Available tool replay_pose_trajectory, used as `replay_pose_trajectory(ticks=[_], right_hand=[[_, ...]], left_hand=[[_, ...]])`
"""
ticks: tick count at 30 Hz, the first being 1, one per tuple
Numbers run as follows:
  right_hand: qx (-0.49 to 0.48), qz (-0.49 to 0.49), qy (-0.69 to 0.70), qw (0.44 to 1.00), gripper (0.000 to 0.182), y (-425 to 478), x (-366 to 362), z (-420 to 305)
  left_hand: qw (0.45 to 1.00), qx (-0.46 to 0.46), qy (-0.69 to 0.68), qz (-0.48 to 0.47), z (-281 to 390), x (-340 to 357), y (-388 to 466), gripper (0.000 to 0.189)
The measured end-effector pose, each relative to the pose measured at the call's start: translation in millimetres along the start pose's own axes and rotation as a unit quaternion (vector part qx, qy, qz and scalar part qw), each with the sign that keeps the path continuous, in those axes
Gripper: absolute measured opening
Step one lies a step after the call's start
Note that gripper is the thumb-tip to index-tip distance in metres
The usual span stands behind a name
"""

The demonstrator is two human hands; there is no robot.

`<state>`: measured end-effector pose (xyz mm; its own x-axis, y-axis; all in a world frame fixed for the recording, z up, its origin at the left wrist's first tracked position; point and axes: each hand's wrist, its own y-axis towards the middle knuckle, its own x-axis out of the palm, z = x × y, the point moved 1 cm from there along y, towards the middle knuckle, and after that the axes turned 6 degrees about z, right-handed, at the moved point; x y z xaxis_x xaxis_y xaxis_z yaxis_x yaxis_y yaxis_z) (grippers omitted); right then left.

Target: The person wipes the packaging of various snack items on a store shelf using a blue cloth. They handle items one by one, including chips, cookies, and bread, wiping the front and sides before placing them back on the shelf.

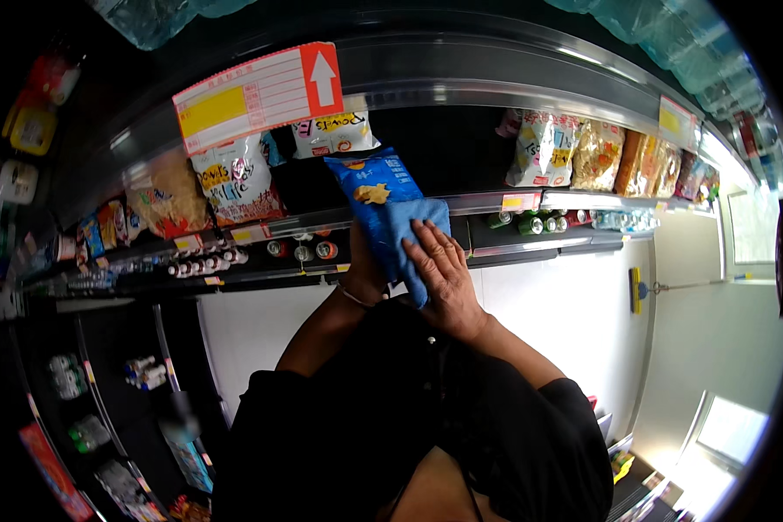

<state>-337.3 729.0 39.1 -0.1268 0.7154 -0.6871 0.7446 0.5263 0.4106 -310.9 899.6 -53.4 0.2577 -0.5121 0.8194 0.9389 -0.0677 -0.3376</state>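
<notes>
A blue snack bag (373, 186) is held upright in front of my chest, close to the shelf edge. My left hand (365, 264) grips it from the left side, with most of the fingers hidden behind the bag. Against the bag's right face lies a folded blue cloth (419, 218). My right hand (442, 274) presses on this cloth with its fingers spread flat over it. Just behind the bag, a white printed snack bag (336, 136) stands deeper on the shelf.
A shelf rail (489, 202) with price tags runs across before me. White snack bags (235, 179) stand left, and more bagged snacks (597, 153) right. Drink cans (326, 250) line the shelf below. A large price card (258, 94) hangs from the upper shelf. A mop (638, 290) leans far right.
</notes>
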Motion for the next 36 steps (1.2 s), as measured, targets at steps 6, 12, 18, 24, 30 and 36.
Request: replay_pose_trajectory(ticks=[6, 12, 18, 24, 30, 36], right_hand=[[0.25, 0.161, 0.323, 0.899, 0.079, -9, 28, 12], [0.376, 0.221, 0.573, 0.694, 0.047, -18, 23, 8], [0.472, 0.082, 0.624, 0.617, 0.048, -30, 36, 39], [0.445, -0.036, 0.651, 0.614, 0.043, -36, 22, 46], [0.45, -0.034, 0.637, 0.625, 0.041, -40, -6, 61], [0.458, -0.018, 0.62, 0.637, 0.041, -57, -26, 81]], left_hand=[[0.998, -0.058, -0.024, 0.016, 9, 33, -18, 0.056], [0.997, -0.039, 0.055, 0.022, 16, 21, -26, 0.057], [0.959, 0.174, 0.207, 0.084, 31, 36, -21, 0.052], [0.87, 0.273, 0.41, 0.019, 67, 73, 3, 0.051], [0.682, 0.168, 0.702, -0.119, 93, 129, 58, 0.059], [0.432, 0.058, 0.871, -0.225, 60, 164, 134, 0.08]])
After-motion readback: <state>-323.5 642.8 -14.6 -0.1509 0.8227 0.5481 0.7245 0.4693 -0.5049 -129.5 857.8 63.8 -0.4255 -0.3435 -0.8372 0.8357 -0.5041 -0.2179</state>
